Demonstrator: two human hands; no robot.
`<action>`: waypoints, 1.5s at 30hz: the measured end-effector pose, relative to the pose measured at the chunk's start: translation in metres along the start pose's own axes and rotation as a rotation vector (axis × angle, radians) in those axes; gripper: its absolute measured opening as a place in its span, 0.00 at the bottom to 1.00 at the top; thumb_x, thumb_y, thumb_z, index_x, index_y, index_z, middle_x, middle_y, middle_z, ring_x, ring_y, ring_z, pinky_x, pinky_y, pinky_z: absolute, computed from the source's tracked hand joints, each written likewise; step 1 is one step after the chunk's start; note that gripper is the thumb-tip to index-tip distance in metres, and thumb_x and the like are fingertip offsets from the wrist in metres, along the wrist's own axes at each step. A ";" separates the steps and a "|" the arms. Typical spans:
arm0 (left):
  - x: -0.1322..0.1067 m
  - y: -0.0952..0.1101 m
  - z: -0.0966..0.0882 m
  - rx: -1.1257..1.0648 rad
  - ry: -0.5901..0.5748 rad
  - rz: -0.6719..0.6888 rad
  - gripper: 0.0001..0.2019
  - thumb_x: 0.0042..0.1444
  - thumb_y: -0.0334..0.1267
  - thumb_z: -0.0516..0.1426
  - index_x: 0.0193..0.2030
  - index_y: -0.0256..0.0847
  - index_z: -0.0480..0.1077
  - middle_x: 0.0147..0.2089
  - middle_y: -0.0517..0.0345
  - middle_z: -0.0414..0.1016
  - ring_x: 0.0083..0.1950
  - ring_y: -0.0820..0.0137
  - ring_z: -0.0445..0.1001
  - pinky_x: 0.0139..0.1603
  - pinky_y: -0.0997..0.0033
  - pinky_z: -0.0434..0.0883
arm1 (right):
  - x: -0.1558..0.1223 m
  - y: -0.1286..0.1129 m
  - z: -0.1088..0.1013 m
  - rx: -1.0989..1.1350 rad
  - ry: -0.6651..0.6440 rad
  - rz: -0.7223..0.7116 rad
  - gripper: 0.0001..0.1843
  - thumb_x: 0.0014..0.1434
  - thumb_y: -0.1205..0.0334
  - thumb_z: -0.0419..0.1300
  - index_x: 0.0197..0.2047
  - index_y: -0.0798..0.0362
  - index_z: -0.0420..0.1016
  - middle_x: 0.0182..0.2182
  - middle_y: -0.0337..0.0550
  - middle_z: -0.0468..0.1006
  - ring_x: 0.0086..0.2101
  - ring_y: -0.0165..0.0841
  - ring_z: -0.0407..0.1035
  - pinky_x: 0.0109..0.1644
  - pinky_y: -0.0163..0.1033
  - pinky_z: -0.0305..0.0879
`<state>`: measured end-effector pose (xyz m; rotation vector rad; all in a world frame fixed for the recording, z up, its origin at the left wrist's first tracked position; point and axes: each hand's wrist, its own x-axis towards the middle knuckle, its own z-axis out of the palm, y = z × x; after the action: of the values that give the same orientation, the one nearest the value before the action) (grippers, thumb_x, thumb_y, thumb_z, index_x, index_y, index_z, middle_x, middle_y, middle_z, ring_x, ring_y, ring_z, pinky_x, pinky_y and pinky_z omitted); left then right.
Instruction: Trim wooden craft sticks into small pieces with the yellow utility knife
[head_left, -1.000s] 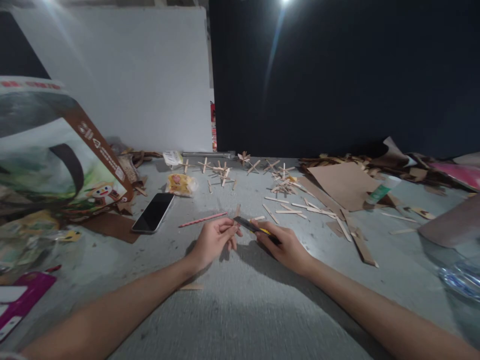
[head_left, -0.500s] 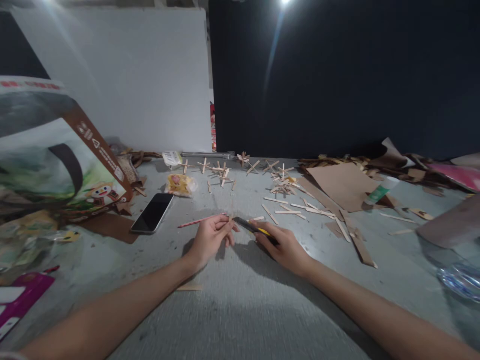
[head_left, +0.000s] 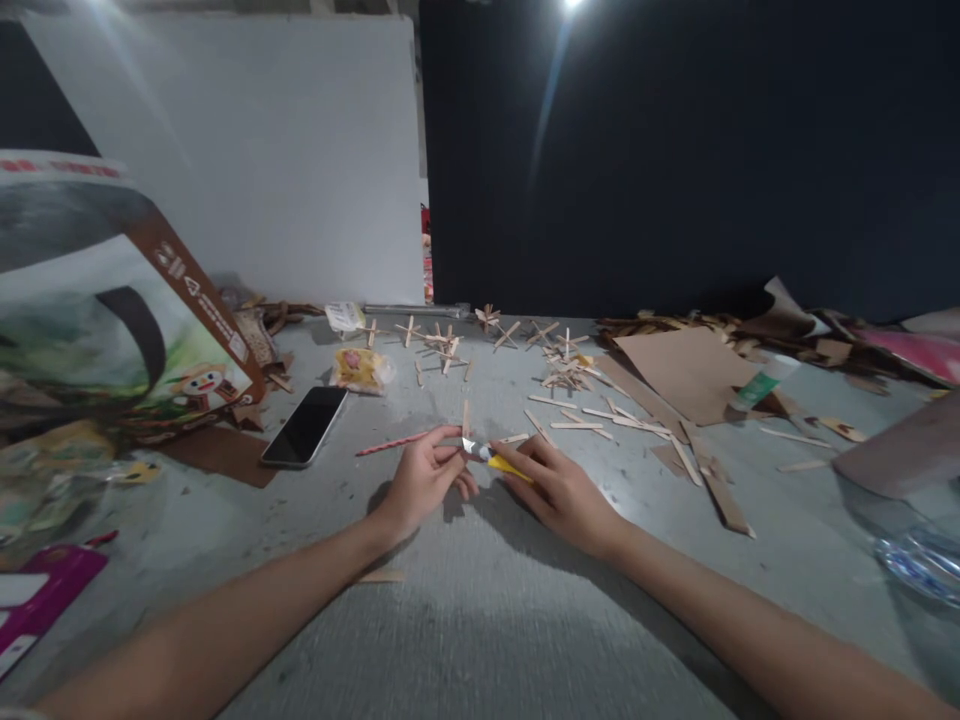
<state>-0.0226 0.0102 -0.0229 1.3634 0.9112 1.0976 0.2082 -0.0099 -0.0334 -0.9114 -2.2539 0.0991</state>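
My left hand (head_left: pixel 426 478) pinches a short wooden craft stick (head_left: pixel 466 414) that points up and away from me. The fingers of my right hand (head_left: pixel 561 492) are wrapped round a yellow utility knife (head_left: pixel 511 467). Its bright blade meets the stick beside my left fingertips; how deep it sits in the wood, I cannot tell. A red-and-white striped pencil-like rod (head_left: pixel 386 445) lies just left of my left hand. Several loose craft sticks (head_left: pixel 577 424) are scattered beyond my right hand.
Crossed stick pieces (head_left: pixel 448 350) stretch along the back. At left are a phone (head_left: pixel 306 428), a yellow packet (head_left: pixel 361 370) and a large printed bag (head_left: pixel 187 310). Cardboard (head_left: pixel 679 370), a green-and-white tube (head_left: pixel 763 382) and a clear round object (head_left: pixel 922 562) lie at right.
The utility knife has turned in my right hand, so its yellow side and shiny blade now show. The craft stick in my left hand stands out more clearly. Both arms have barely moved.
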 end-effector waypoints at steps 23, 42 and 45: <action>-0.003 0.003 0.000 0.055 -0.020 -0.012 0.20 0.59 0.47 0.64 0.49 0.39 0.63 0.22 0.60 0.79 0.19 0.70 0.75 0.24 0.73 0.70 | 0.001 0.001 0.003 -0.117 0.047 -0.029 0.22 0.77 0.60 0.52 0.69 0.51 0.73 0.42 0.51 0.76 0.37 0.37 0.72 0.41 0.42 0.74; -0.001 0.000 -0.002 0.007 -0.015 -0.024 0.36 0.57 0.48 0.67 0.67 0.33 0.61 0.28 0.57 0.81 0.24 0.67 0.81 0.27 0.71 0.75 | 0.003 -0.001 0.002 -0.096 0.045 -0.010 0.22 0.77 0.60 0.52 0.68 0.51 0.74 0.42 0.52 0.76 0.37 0.38 0.73 0.41 0.43 0.75; -0.002 0.001 -0.002 0.022 -0.027 -0.019 0.35 0.58 0.49 0.67 0.66 0.34 0.62 0.28 0.58 0.81 0.25 0.66 0.81 0.27 0.70 0.76 | 0.002 -0.001 0.002 -0.098 0.040 -0.002 0.22 0.77 0.60 0.52 0.69 0.50 0.74 0.42 0.52 0.76 0.37 0.38 0.73 0.42 0.43 0.75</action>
<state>-0.0249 0.0091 -0.0226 1.3811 0.9174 1.0553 0.2053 -0.0091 -0.0335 -0.9541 -2.2391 -0.0306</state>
